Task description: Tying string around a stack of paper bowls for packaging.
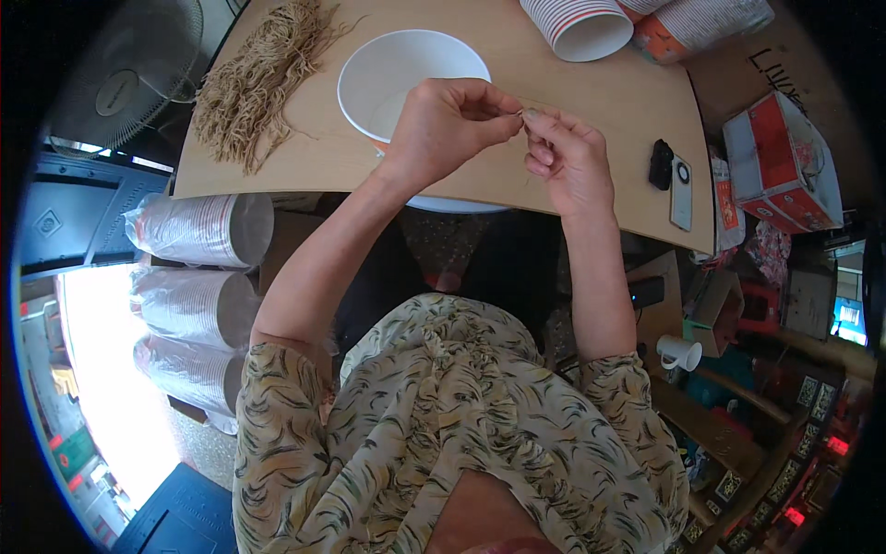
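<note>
My left hand (441,129) and my right hand (570,159) meet above the table, fingertips almost touching. Both are closed in a pinch on a thin tan strand (521,113), of which only a tiny part shows between the fingers. Just behind my left hand stands a white paper bucket (413,57) with an orange-marked outside; its visible inside holds nothing I can see. A heap of tan, knotted twine strands (254,92) lies at the table's far left, with loose ends trailing toward the bucket.
Stacked paper buckets (591,32) lie at the table's far right. A phone (681,196) and a small black object (661,164) rest near its right edge. Plastic-wrapped bucket stacks (189,309) stand at left, below a fan (118,92). A white mug (680,354) is at lower right.
</note>
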A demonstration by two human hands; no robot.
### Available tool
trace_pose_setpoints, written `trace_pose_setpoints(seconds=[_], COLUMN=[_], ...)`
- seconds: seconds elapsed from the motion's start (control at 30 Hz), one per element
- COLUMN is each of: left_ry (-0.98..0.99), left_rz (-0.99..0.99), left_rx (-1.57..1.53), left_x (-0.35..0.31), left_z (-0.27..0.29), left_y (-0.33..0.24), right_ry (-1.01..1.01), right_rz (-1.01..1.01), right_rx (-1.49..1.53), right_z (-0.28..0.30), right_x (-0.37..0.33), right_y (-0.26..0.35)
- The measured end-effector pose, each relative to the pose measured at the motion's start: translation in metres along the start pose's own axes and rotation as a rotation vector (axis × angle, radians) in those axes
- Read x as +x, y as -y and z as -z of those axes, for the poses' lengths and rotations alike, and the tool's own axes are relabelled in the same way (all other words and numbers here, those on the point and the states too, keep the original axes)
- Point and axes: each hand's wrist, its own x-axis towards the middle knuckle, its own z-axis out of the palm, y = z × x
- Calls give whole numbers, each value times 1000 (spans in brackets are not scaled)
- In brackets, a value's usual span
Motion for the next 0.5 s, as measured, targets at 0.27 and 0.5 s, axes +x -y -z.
trace_pose_setpoints(seconds=[0.27,0.5], left_ry=[10,31], left_rz=[-15,17], left_rx=[-32,-138], left_x=[1,4], left_z=[2,6], left_y=[2,1], right_ry=[11,6], right_rz=[1,25], right_rx=[2,-5], right_z=[1,0], right_x=[1,-2], right_y=[0,1])
